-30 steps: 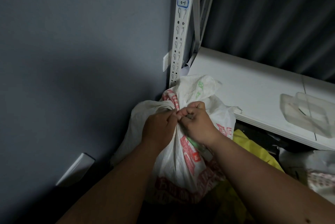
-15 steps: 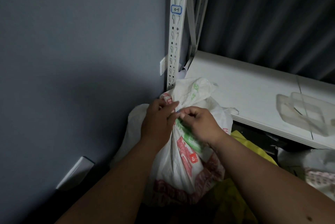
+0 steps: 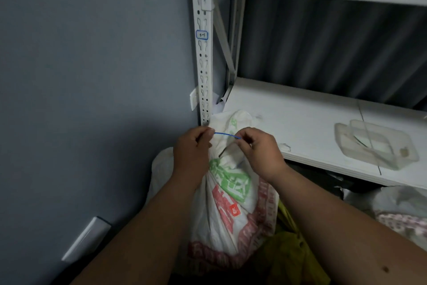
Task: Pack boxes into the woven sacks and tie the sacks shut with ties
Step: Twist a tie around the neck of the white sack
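Woven white sack (image 3: 227, 210), printed in red and green, stands on the floor in the corner between the grey wall (image 3: 92, 76) and the white metal shelf rack (image 3: 203, 53), its side bulging, presumably with the boxes packed inside. Its mouth is gathered into a narrow neck just below the hands, with the loose top flaring up above it against the rack post; bunching the cloth this way gives the tie something thin to close around.

A thin blue tie (image 3: 227, 135) runs nearly level between the two hands, stretched taut across the flared top just above the neck. The left hand (image 3: 191, 153) pinches one end between curled fingers, while its heel seems to lie against the neck, likely to keep the gather from opening. The right hand (image 3: 258, 150) pinches the other end between thumb and forefinger. Holding both ends apart keeps the tie straight and ready to wrap; it does not yet circle the neck, so the closing looks barely begun.

A clear plastic tray (image 3: 374, 146) lies on the white shelf board (image 3: 288, 118), well apart from the sack.
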